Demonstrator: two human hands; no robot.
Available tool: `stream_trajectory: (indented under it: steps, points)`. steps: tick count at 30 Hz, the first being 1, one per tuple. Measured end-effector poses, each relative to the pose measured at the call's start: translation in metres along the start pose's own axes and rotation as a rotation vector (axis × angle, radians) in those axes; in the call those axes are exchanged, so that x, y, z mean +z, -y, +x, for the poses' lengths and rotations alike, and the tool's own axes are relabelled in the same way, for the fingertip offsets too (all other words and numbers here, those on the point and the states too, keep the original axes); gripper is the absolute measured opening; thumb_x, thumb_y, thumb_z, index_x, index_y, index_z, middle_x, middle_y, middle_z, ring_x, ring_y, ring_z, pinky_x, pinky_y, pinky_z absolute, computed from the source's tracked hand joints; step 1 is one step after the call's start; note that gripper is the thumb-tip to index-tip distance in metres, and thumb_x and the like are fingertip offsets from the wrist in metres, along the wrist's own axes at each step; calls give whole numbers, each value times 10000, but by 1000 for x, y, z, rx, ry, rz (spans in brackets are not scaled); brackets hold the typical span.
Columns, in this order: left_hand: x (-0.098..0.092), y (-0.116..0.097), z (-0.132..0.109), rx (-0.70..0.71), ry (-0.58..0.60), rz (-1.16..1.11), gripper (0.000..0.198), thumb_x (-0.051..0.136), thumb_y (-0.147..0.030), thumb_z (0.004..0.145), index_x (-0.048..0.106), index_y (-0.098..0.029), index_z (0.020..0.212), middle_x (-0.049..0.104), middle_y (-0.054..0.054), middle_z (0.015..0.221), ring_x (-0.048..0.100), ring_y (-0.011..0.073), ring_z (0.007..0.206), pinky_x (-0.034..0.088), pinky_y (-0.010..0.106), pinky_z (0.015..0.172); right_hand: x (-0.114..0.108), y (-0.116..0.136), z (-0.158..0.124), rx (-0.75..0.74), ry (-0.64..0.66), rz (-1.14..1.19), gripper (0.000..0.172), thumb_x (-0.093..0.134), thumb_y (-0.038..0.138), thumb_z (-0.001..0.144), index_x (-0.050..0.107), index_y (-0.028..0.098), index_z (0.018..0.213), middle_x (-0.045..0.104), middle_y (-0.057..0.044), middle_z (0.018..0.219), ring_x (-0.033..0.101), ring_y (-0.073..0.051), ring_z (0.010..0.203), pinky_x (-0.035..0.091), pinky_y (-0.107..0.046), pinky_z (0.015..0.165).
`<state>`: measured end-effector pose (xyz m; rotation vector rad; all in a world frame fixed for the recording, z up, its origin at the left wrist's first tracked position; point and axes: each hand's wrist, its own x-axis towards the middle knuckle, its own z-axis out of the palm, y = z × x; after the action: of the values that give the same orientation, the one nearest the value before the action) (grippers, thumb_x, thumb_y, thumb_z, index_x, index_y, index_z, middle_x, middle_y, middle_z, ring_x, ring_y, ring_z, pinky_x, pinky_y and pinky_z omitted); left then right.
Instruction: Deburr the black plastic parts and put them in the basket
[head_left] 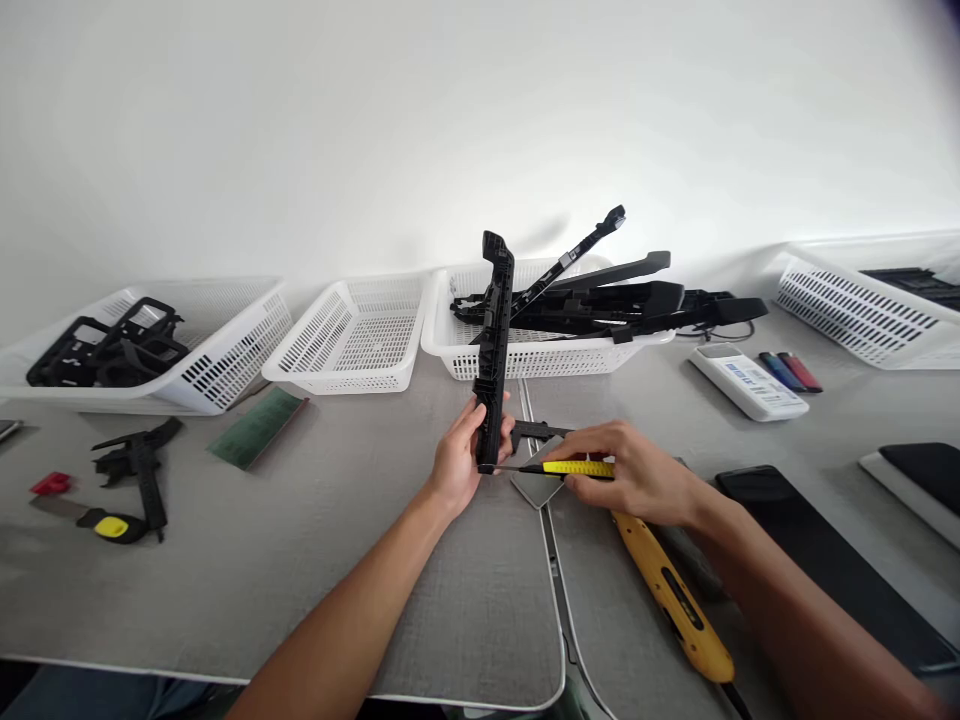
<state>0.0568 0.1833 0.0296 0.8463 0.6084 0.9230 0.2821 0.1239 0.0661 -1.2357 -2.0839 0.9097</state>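
My left hand (455,460) is closed around the lower part of a long black plastic part (495,340), which stands nearly upright. My right hand (637,470) grips a yellow-and-black utility knife (577,468) held level. Its thin blade points left, and the tip is at the bottom end of the plastic part; whether it cuts in I cannot tell. Behind the knife lie a dark caliper-like tool (536,430) and a flat grey plate (538,487). Below my right wrist is a yellow corded tool (675,600), its front end partly hidden.
White baskets stand along the wall: one (555,362) heaped with long black parts, one (352,380) beside it, others at far left (232,360) and right (847,310). A yellow-black knife (112,527), green sheet (255,428), white device (750,382) and black slab (825,570) lie around.
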Motion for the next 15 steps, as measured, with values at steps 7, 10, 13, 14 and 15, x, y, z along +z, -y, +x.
stream_trajectory:
  steps: [7, 10, 13, 14, 15]
  points:
    - [0, 0, 1, -1, 9, -45, 402, 690, -476, 927, 662, -194, 1212, 598, -6, 846, 477, 95, 536, 382, 230, 471, 0, -9, 0, 22, -179, -48, 267, 629, 268, 892, 829, 203, 1057, 835, -38, 975, 744, -207, 827, 560, -301, 755]
    - [-1, 0, 2, -9, 38, -42, 398, 669, -477, 921, 663, -200, 1207, 608, 1, 862, 474, 103, 536, 384, 240, 469, 0, -13, 0, 44, -321, -90, 270, 616, 287, 936, 822, 204, 1090, 838, -49, 1011, 758, -215, 872, 564, -307, 786]
    - [-3, 1, 2, -35, 62, -26, 401, 671, -488, 906, 673, -199, 1184, 615, 3, 850, 473, 110, 537, 385, 250, 474, 3, -15, 1, 33, -406, -142, 262, 623, 301, 962, 816, 210, 1115, 825, -55, 995, 747, -212, 851, 559, -314, 775]
    - [-4, 2, 3, -44, 49, -16, 401, 681, -490, 893, 682, -192, 1161, 617, 4, 839, 479, 113, 542, 389, 253, 481, 4, -15, 1, 17, -414, -149, 262, 625, 307, 971, 813, 211, 1127, 821, -58, 1004, 749, -215, 865, 561, -319, 787]
    - [-4, 3, 3, -53, 28, -3, 391, 695, -486, 876, 692, -182, 1122, 622, 8, 826, 492, 117, 555, 399, 255, 494, 6, -15, 1, -2, -422, -149, 267, 623, 314, 983, 808, 210, 1144, 817, -63, 1015, 750, -218, 881, 563, -325, 801]
